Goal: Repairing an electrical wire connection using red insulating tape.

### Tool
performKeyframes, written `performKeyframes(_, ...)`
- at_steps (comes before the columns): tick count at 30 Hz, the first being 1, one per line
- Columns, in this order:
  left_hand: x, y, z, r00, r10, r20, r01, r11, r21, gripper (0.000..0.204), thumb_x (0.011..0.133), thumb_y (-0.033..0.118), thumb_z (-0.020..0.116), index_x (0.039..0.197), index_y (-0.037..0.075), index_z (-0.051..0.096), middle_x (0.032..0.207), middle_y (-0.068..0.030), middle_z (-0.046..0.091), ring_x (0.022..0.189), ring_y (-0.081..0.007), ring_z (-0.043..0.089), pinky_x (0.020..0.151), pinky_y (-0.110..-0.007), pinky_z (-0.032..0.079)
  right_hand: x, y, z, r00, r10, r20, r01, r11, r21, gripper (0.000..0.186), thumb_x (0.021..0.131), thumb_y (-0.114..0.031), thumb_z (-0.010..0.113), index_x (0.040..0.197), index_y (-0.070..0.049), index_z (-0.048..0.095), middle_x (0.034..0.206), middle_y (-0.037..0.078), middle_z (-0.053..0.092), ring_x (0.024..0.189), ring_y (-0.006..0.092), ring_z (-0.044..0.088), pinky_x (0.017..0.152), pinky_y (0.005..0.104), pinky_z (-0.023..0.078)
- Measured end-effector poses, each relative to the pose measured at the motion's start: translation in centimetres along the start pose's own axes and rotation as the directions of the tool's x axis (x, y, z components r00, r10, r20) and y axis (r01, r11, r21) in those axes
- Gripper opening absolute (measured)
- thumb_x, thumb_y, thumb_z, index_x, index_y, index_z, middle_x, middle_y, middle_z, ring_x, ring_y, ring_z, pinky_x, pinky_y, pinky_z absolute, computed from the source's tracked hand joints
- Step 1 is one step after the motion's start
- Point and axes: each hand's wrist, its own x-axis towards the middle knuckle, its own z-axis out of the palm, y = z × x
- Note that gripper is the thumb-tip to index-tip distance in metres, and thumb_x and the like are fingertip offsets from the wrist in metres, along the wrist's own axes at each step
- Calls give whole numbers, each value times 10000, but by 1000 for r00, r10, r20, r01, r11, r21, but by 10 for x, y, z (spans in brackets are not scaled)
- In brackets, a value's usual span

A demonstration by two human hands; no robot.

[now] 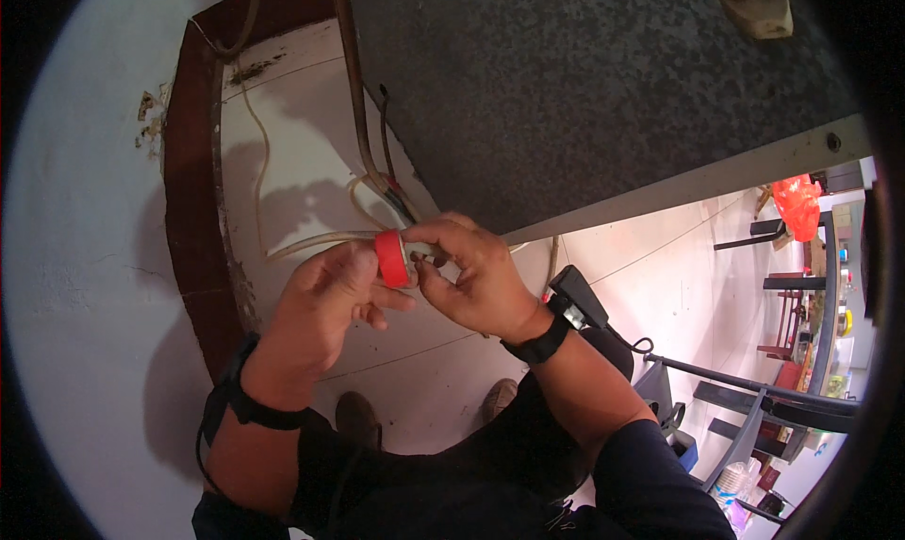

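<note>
A roll of red tape [389,258] is upright between my two hands, its red outer band facing up. My left hand [325,290] is closed on the roll's left side, thumb against it and the lower fingers curled beneath. My right hand [483,274] is closed at the roll's other side, thumb and forefinger bent toward each other. Something small and pale sits between those right fingertips, too small to make out. Just behind the hands runs a pale hose or cable [316,242], partly hidden by them.
A large grey speckled panel [584,97] takes up the far side. A brown pipe [351,78] and a dark cable [385,125] come down beside it. At left stands a white wall [85,257] with a dark red skirting [189,210]. Dark metal frames [764,399] are at right.
</note>
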Motion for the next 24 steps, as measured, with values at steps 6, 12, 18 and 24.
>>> performKeyframes(6, -2, 10, 4, 994, -99, -55, 99, 995, -4, 452, 1082, 412, 468, 1238, 6, 593, 1014, -99, 699, 858, -165, 700, 655, -256, 509, 1, -5, -5, 999, -22, 36, 22, 1000, -7, 417, 799, -71, 752, 1201, -63, 643, 1084, 146, 670, 940, 310, 673, 796, 371, 548)
performKeyframes(12, 1, 4, -1, 995, -98, -26, 99, 994, 46, 342, 1101, 295, 441, 1229, 25, 606, 883, -51, 668, 748, -115, 626, 645, -240, 490, -2, 6, 0, 997, -80, -18, 80, 997, -23, 414, 802, -167, 836, 1154, -37, 659, 1050, 143, 671, 905, 267, 672, 752, 355, 542)
performKeyframes(18, 16, -11, 2, 973, 127, -194, -55, 939, 339, 318, 1039, 112, 558, 1337, 0, 560, 1027, -55, 659, 880, -116, 629, 761, -263, 524, -4, 10, 9, 935, 355, 12, -328, 851, 411, 271, 986, -284, 700, 1011, -16, 669, 824, 53, 649, 684, 112, 605, 607, 275, 497)
performKeyframes(24, 27, -17, -2, 951, 305, -47, -279, 915, 292, 568, 974, 4, 627, 1507, 18, 432, 1248, -83, 625, 1134, -148, 585, 1011, -324, 476, 4, 3, 1, 843, 504, 189, -519, 669, 531, 340, 1047, -358, 595, 903, -52, 634, 722, 1, 599, 631, 83, 567, 567, 231, 462)
